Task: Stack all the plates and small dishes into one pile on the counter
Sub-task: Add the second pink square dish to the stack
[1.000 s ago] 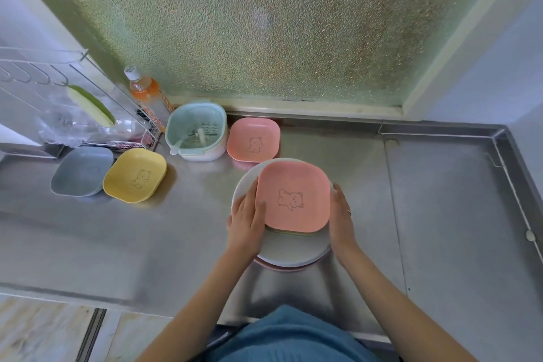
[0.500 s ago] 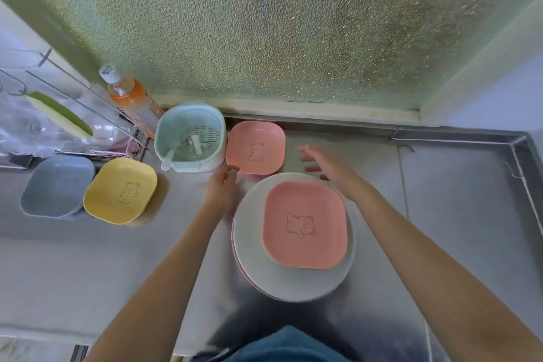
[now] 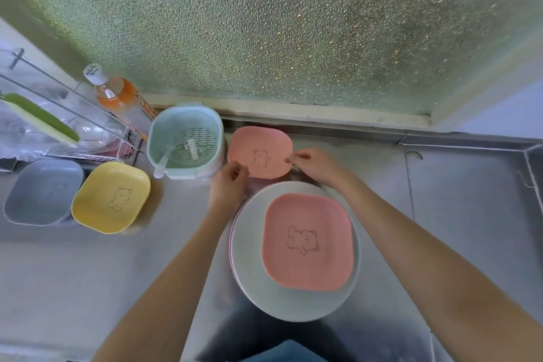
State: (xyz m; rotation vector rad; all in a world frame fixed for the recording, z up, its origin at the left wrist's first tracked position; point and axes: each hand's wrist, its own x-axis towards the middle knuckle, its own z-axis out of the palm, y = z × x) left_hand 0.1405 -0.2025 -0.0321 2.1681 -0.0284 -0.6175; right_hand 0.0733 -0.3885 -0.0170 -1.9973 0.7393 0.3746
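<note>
A kitchen corner seen from above. A large pane of pebbled, frosted glass (image 3: 293, 26) fills the upper part of the view, glowing pale green with daylight from behind. Below it runs a cream sill (image 3: 293, 110). A grey stainless steel counter (image 3: 455, 200) spreads across the lower part, with a raised metal lip along its back and right edges. Pale bluish wall (image 3: 499, 109) shows at the right. A wire rack (image 3: 73, 114) stands at the left
</note>
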